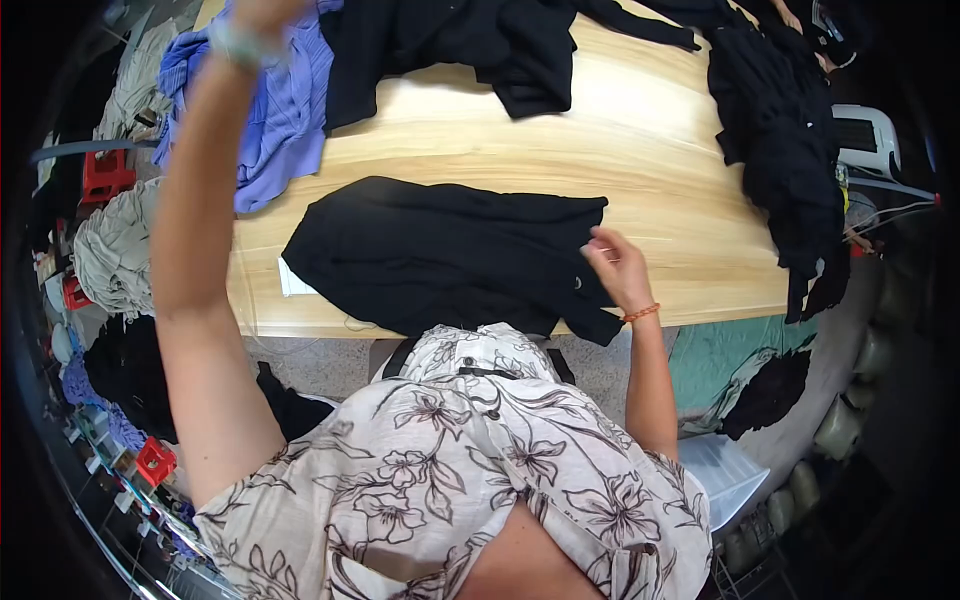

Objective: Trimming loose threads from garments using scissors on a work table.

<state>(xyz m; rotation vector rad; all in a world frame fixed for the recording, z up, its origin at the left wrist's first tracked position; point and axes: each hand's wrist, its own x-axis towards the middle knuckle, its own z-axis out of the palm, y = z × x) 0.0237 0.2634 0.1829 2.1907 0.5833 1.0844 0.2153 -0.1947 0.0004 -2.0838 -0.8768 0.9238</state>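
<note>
A black knitted garment [430, 250] lies spread across the near part of the table in front of me. Beside its right end is my right hand [622, 272], an orange beaded bracelet on the wrist. Its fingers are bent together, and what they pinch, if anything, is too small to make out. My left arm is stretched far forward and up. My left hand [268, 14] is smeared by motion and partly cut off at the top edge, over a purple ribbed garment [285, 120]; its fingers do not show. A white paper piece [293, 279] sticks out under the black garment's left end.
More black garments [460, 40] lie at the far side of the wooden table [660, 140], with a dark heap [785, 170] along its right edge. Red stools [105, 175] and grey cloth [118, 240] stand at left. A clear plastic bin [725, 475] is at lower right.
</note>
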